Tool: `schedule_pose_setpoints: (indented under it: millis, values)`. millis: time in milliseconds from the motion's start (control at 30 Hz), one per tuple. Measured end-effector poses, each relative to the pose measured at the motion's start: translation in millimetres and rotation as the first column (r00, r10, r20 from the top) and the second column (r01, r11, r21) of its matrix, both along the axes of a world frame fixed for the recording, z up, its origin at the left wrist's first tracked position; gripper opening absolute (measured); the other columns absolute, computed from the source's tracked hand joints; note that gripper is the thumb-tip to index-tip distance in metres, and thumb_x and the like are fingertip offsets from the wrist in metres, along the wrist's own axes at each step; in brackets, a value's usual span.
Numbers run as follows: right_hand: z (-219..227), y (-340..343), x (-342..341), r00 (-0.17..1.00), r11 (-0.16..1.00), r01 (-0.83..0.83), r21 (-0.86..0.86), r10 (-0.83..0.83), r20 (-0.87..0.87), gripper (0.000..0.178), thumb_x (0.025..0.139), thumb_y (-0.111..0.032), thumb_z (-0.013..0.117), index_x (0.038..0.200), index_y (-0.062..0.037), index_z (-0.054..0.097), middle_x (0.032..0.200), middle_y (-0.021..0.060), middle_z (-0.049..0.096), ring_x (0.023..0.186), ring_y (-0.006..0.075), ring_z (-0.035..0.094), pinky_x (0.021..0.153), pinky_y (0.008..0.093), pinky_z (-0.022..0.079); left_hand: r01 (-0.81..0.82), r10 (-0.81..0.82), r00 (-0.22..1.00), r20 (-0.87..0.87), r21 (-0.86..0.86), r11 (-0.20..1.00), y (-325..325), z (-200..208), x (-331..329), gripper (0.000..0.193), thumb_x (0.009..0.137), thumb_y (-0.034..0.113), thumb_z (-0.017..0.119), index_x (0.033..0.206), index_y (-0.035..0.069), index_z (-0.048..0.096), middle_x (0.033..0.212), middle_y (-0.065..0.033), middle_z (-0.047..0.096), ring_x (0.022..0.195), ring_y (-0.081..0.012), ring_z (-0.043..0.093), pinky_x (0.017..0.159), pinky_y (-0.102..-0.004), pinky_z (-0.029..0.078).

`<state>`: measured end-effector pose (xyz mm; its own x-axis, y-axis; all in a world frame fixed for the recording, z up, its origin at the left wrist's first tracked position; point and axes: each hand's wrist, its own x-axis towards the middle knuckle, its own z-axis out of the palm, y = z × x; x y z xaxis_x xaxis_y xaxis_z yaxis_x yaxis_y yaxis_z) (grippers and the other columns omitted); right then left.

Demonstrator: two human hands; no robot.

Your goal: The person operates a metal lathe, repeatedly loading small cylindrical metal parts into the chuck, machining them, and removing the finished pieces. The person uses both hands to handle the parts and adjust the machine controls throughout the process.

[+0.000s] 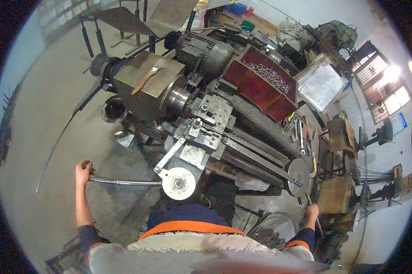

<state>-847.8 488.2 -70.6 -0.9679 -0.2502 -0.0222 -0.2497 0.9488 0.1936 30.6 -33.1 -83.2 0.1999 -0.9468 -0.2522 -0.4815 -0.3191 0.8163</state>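
Observation:
A small lathe with a grey headstock (149, 75) and a toolpost (206, 130) stands in front of me. On the left, my left hand (83, 171) has its fingers curled, beside the outer end of a long metal lever bar (128, 182). That bar runs to a pale round dial (179, 183) at the lathe's front. What the curled fingers hold, if anything, I cannot make out. At the right, my right hand (311, 211) is closed around a handle (309, 200) by a round handwheel (299, 177) at the end of the bed.
A brush (144, 81) lies on the headstock. Behind the bed, a dark red tray (256, 93) contains many small metal parts. Wrenches (302, 137) lie near the handwheel. A wire basket (273, 230) sits low beside my right arm. Another machine (336, 36) stands behind.

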Motion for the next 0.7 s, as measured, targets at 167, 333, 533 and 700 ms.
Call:
schedule_pose_setpoints:
  millis: [167,333,533,700]
  values:
    - [-15.9,-3.6,47.3,0.995,0.995,0.092,0.044,-0.089,-0.053,0.029,0.067,-0.024,0.056,0.086,-0.0038,0.063,0.094,0.0189,0.063,0.089,0.0335,0.061,0.075,0.0411,0.049,-0.178,0.169,0.981,-0.095,-0.102,0.979,7.2,-18.8,6.3,0.022,0.083,0.011,0.056,0.094,-0.007,0.058,0.065,-0.01,0.06,0.053,-0.0153,0.058,0.047,-0.026,0.044]
    - [-6.4,-7.5,114.7,0.974,0.971,0.216,-0.103,-0.221,-0.047,0.031,0.065,-0.023,0.057,0.087,-0.0044,0.064,0.09,0.0199,0.063,0.086,0.0361,0.061,0.076,0.0432,0.048,-0.242,0.221,0.968,-0.116,-0.23,0.943,-14.3,-23.6,-8.2,0.021,0.079,0.008,0.054,0.093,-0.008,0.059,0.063,-0.0107,0.059,0.052,-0.0159,0.057,0.049,-0.0267,0.045]
    - [-2.1,-25.3,155.0,0.982,0.966,0.147,-0.212,-0.169,-0.088,0.031,0.061,-0.023,0.061,0.083,-0.0017,0.064,0.083,0.0233,0.062,0.083,0.04,0.059,0.073,0.0442,0.047,-0.194,0.177,0.98,-0.086,-0.275,0.942,-39.7,-23.9,-2.8,0.022,0.079,0.007,0.054,0.092,-0.009,0.06,0.062,-0.0117,0.059,0.053,-0.016,0.058,0.049,-0.027,0.046]
    - [-9.6,-17.1,153.9,0.978,0.952,0.153,-0.266,-0.184,-0.094,0.032,0.061,-0.025,0.061,0.082,-0.0015,0.064,0.083,0.0234,0.062,0.083,0.0394,0.06,0.074,0.0445,0.047,-0.166,0.151,0.986,-0.07,-0.307,0.937,-59.4,-24.4,-14.1,0.023,0.079,0.009,0.053,0.094,-0.008,0.059,0.062,-0.0121,0.059,0.051,-0.016,0.058,0.049,-0.0266,0.046]
